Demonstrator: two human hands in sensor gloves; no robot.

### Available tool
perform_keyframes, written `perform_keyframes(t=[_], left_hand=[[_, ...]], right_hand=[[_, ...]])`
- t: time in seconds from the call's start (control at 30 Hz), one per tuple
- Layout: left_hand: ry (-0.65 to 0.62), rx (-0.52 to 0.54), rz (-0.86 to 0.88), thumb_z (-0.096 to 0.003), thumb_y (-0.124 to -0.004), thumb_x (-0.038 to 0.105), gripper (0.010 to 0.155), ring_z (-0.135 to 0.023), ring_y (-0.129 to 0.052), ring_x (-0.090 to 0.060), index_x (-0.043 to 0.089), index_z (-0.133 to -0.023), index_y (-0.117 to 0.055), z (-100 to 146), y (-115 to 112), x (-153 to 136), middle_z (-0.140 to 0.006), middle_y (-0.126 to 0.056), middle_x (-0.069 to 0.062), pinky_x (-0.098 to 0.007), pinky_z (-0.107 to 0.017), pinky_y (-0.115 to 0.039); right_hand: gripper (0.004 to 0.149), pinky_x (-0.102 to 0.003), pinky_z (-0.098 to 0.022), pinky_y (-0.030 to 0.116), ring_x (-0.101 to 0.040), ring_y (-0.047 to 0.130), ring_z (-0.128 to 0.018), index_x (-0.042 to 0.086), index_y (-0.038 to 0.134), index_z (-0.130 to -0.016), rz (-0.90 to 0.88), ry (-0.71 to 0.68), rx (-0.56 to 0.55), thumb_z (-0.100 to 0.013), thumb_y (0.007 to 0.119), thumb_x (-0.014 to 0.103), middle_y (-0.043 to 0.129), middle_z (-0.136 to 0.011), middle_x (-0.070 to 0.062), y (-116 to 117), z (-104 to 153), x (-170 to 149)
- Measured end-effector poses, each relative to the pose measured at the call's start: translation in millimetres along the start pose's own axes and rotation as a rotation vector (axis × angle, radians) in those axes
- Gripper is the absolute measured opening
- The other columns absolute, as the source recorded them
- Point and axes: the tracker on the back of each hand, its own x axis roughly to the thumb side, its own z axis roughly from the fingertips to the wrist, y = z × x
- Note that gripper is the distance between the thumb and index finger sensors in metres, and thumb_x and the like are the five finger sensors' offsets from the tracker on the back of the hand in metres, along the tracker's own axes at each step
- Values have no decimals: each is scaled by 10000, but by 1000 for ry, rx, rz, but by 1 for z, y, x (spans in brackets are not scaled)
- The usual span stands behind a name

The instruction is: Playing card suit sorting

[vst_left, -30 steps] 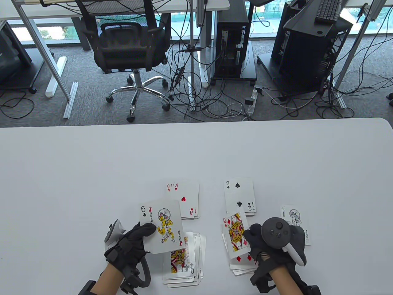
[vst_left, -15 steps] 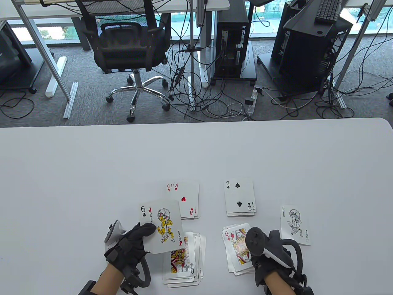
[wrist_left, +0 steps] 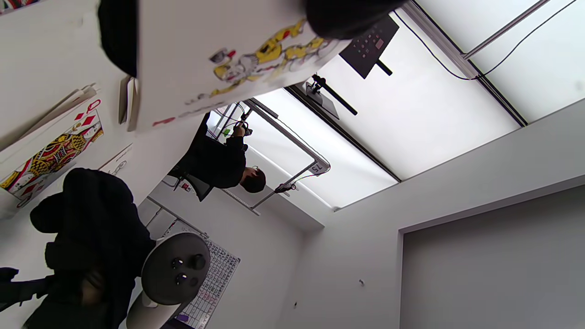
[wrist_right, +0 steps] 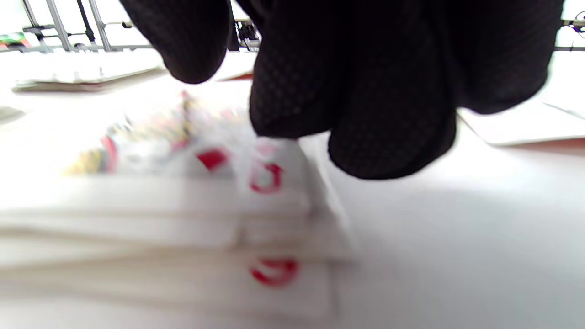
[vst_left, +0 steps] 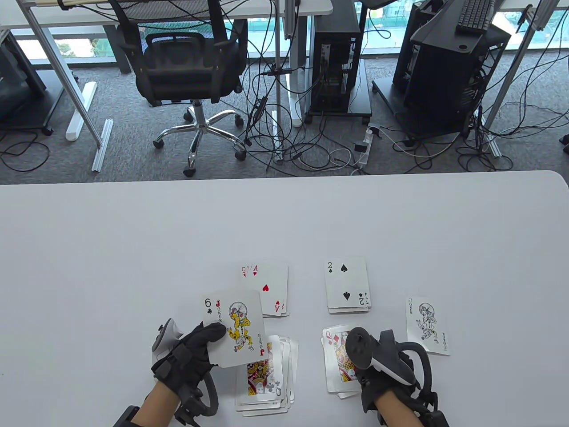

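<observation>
Right hand point(vst_left: 382, 369) shifted left, fingers point(wrist_right: 388, 137) seemingly touching queen of diamonds point(vst_left: 340, 356)

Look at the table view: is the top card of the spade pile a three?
No, the spade pile shows a two of spades on top.

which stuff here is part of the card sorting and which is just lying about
Part of the job:
- colour joker card and six of clubs held in the left hand
- queen-of-diamonds pile under the right hand
- ace-of-hearts pile
- two-of-spades pile
- queen-of-clubs pile
- black-and-white joker card

Just lying about:
- black mesh office chair
- black computer towers
- tangled floor cables
</observation>
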Motion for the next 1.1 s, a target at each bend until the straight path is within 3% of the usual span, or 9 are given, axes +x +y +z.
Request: perform_keyframes(t=[0.3,0.47,0.73,0.93,1.0,1.1], left_hand=[[9,-15,-9,-645,-607,327,500,-889,-775,-387,189,-1102,-459,0,-2,-1,-1089,-622,-122,-494,-585,-763],[13,-21,-12,-644,-607,326,501,-890,-773,-388,189,-1103,-459,-1,-2,-2,-1089,-621,-124,-495,-586,-763],[23,-33,-23,-645,-607,327,501,-893,-769,-391,192,-1103,-458,-3,-2,-5,-1091,-619,-122,-497,-587,-760],[24,-53,-45,-645,-606,327,499,-895,-768,-390,196,-1104,-460,-4,-4,-5,-1093,-619,-121,-503,-591,-754],[28,-52,-37,-644,-607,329,497,-888,-777,-388,195,-1102,-466,-5,-6,-7,-1088,-630,-117,-500,-587,-759],[25,-80,15,-647,-605,327,498,-890,-775,-386,195,-1104,-458,-6,-9,-10,-1090,-624,-118,-499,-589,-758]], right_hand=[[601,-575,-356,793,-383,957,-340,-219,691,-812,-449,-334,-192,-568,635,328,936,-437,-166,-32,-8,72],[730,-619,-420,746,-444,915,-463,-244,554,-900,-652,-421,-185,-580,600,410,888,-573,-222,-26,-13,102],[860,-655,-478,687,-494,828,-593,-252,388,-915,-700,-447,-170,-542,675,468,763,-720,-257,-15,-14,127],[667,-561,-433,778,-352,916,-491,-167,522,-856,-736,-371,-264,-505,743,356,829,-574,-101,-12,-16,124],[510,-534,-404,804,-314,945,-432,-121,606,-817,-822,-361,-259,-525,708,284,866,-507,-76,-13,-17,120],[429,-536,-400,805,-325,952,-419,-111,646,-801,-876,-355,-262,-540,660,229,887,-488,-83,-16,-17,114]])
